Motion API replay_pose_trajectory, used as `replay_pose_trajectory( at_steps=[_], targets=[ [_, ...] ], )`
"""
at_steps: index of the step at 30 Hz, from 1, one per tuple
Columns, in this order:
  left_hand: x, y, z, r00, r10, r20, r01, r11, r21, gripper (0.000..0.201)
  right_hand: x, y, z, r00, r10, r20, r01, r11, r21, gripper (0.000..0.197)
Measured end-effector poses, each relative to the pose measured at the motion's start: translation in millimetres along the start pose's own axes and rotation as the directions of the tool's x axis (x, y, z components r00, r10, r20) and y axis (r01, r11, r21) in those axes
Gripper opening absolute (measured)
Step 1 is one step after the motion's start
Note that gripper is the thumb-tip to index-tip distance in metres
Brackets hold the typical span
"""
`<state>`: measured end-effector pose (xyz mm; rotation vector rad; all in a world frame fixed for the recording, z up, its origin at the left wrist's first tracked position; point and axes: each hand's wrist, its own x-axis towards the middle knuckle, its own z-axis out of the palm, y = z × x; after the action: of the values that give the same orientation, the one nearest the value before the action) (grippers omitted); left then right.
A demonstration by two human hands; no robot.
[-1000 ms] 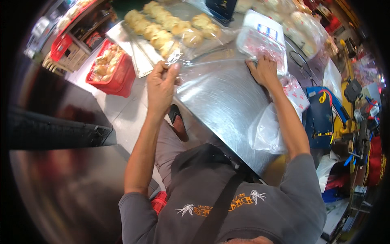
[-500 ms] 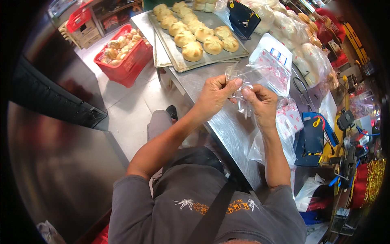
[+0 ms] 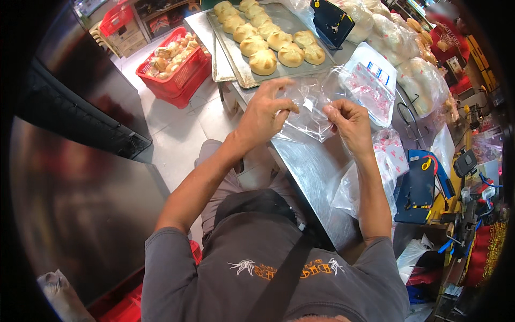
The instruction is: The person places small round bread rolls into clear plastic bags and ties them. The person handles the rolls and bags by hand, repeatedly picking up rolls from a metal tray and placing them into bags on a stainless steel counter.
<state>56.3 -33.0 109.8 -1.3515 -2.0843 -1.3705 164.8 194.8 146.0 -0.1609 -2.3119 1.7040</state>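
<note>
A clear plastic bag [image 3: 308, 110] is spread between my two hands above the steel table. My right hand [image 3: 350, 126] pinches the bag's right side between thumb and fingers. My left hand [image 3: 265, 110] is at the bag's left edge, its fingers apart and slightly curled; whether they touch the film is hard to see. Just beyond the hands lies a metal baking tray [image 3: 303, 73] with rows of golden buns [image 3: 263, 63]. Right of the bag sits a white plastic tub [image 3: 378, 72] with red-printed plastic packaging in it.
The steel table [image 3: 316, 166] runs along my right side. On it are white plastic bags [image 3: 351, 188], a dark blue case [image 3: 416, 188] and bulging bags of bread [image 3: 424, 86]. A red crate [image 3: 177, 80] of bread stands on the floor at far left. A dark metal cabinet [image 3: 80, 214] is at left.
The bunched plastic bag has been opened out wide. My left hand has moved left, away from my right, and its fingers have parted from the pinch.
</note>
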Motion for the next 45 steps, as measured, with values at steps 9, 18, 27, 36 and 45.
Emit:
replay_pose_trajectory(
  at_steps=[9,18,27,36,45],
  targets=[
    [9.4,-19.3,56.7,0.988,-0.003,0.156,0.021,0.993,-0.113,0.035,11.3,-6.8,-24.2,0.986,-0.091,-0.140,0.014,0.879,-0.476,0.024],
    [17.9,-25.5,92.7,0.997,0.050,0.063,-0.052,0.998,0.028,0.022,135.0,-33.8,95.3,0.764,-0.599,0.239,0.601,0.526,-0.602,0.066],
    [-5.8,-42.6,108.1,0.965,0.003,0.260,0.022,0.995,-0.094,0.033,198.9,4.2,181.0,0.972,-0.169,0.166,0.215,0.337,-0.917,0.078],
    [0.9,-34.1,107.6,0.929,-0.102,0.357,0.269,0.847,-0.458,0.033,209.6,-6.5,183.5,0.999,0.003,0.053,0.047,0.403,-0.914,0.057],
    [18.6,-18.7,81.1,0.976,-0.012,0.219,0.008,1.000,0.018,0.026,252.1,-31.7,118.0,0.833,0.459,0.308,-0.281,0.832,-0.478,0.067]
  ],
)
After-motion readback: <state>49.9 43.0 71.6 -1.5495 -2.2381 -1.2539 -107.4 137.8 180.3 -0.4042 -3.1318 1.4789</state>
